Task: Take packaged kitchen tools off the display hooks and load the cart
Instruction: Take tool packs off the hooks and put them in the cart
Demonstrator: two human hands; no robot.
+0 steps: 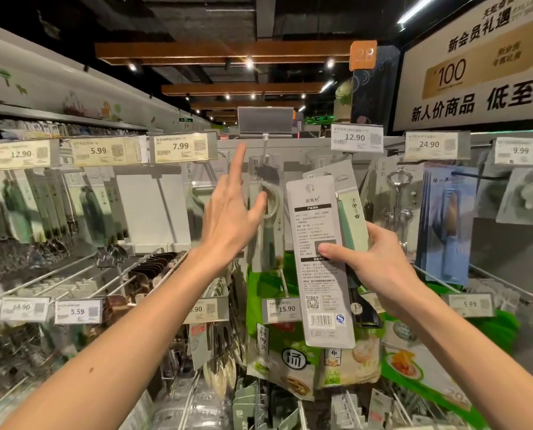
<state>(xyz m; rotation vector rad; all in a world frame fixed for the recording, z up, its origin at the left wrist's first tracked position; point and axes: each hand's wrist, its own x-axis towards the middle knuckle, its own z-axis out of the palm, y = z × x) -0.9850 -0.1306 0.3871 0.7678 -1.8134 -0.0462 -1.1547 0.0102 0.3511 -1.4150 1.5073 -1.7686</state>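
Note:
My right hand [380,262] grips a stack of grey carded kitchen-tool packs [319,243], back side toward me, with a green-handled tool showing behind the front card. My left hand [231,212] is raised with fingers spread, index finger pointing up, just left of a hanging pack [266,212] that holds a tool with a round head. That pack hangs from a white display hook [264,144]. The hand's thumb is at the pack's edge; whether it touches is unclear. No cart is visible.
Hooks with more carded tools fill the left wall [41,206] and right side [445,218]. Price tags [178,147] line the rails. Green food packets [290,361] hang low in the centre. Metal hook rods [72,274] jut out at lower left.

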